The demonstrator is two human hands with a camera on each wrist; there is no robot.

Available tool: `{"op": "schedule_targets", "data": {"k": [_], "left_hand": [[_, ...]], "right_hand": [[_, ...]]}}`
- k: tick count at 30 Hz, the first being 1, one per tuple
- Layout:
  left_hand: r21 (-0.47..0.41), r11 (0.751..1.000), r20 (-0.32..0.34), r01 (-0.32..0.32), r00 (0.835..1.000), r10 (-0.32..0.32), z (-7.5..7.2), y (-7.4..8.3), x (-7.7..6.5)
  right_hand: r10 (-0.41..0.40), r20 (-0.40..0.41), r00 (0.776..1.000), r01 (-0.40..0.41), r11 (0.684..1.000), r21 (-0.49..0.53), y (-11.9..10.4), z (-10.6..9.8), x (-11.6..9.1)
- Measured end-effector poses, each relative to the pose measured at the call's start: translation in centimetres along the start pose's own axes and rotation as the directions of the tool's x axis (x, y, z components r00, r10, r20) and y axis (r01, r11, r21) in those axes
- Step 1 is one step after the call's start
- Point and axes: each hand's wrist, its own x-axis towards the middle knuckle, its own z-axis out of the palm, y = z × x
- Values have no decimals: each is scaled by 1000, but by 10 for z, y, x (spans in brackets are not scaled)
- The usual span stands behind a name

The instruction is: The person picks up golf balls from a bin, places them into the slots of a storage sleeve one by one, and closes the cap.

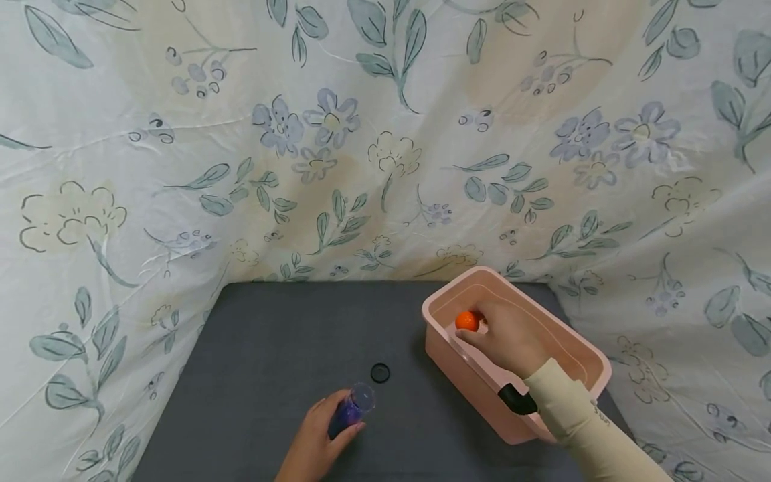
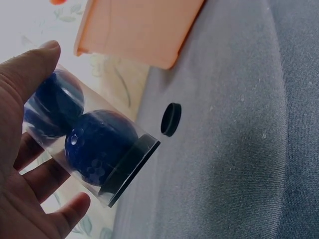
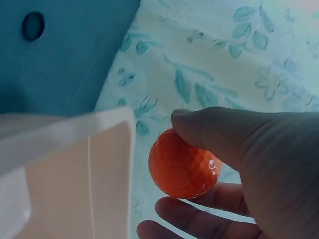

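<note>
My right hand (image 1: 508, 335) pinches an orange golf ball (image 3: 184, 164) between thumb and fingers, over the pink bin (image 1: 458, 375). My left hand (image 1: 319, 428) grips a clear plastic tube (image 2: 75, 172) holding two dark blue balls (image 2: 101, 147), one against the other. A black cap (image 2: 130, 169) closes the tube's lower end, while the upper end stands uncapped in the head view. Just beyond the tube, a second black cap (image 1: 380, 373) lies on the grey table.
The pink bin stands at the right of the grey table (image 1: 289, 335), set at a slant. Floral cloth (image 1: 337, 201) hangs behind the table and along both sides. A black band (image 1: 517, 399) sits at the right wrist, near the bin's rim.
</note>
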Motion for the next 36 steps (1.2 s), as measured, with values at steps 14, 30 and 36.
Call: {"op": "schedule_targets", "data": {"k": [14,30,36], "left_hand": [[15,1000,-13,-26,1000,26,3,3,-1],[58,997,38,52,998,-54,2,11,-1],[41,998,46,54,997,-56,3,10,-1]], "right_hand": [[-130,-36,991,134,982,136,-49,16,-11],[-191,6,982,182,944,276,-82,52,-26],[-253,23,967,222,888,403,-88,77,-30]]}}
